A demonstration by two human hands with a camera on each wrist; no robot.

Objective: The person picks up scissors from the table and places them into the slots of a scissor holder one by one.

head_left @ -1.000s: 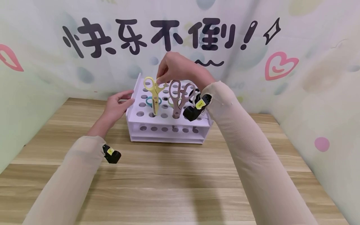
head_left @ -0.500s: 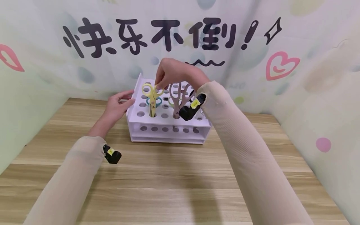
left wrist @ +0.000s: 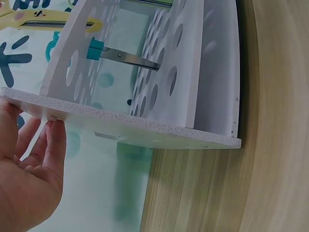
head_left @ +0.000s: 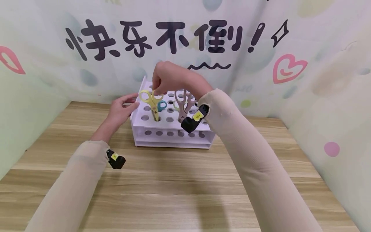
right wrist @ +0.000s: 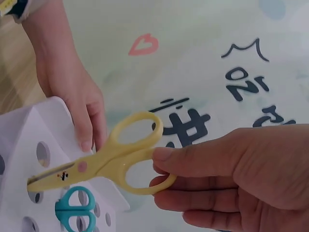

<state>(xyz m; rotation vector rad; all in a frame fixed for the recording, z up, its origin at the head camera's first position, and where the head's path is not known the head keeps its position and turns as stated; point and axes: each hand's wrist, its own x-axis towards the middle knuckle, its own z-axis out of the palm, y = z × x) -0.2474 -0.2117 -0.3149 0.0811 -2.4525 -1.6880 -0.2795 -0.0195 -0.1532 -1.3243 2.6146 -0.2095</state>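
Note:
My right hand [head_left: 168,77] pinches one finger loop of the yellow scissors [head_left: 152,102] between thumb and fingers. The scissors lean to the left, blades down, and in the left wrist view their yellow tip [left wrist: 94,24] pokes through a hole of the white rack's upper shelf [left wrist: 67,48]. My left hand [head_left: 118,109] touches the outer face of the rack's left side panel [left wrist: 120,121] with its fingertips. Teal-handled scissors [right wrist: 76,210] stand in the rack just behind the yellow pair. Brown scissors [head_left: 182,106] stand upright in a front-row hole, partly covered by my right wrist.
The white tiered rack [head_left: 171,143] with rows of round holes stands on a wooden table [head_left: 174,180]. Light green handles [head_left: 176,105] show behind the brown scissors. A printed cloth backdrop [head_left: 121,71] hangs close behind the rack, with walls at both sides.
My right hand has come down and to the left; the yellow scissors have sunk into a front-row hole and tilted leftward. The left hand stays at the side panel.

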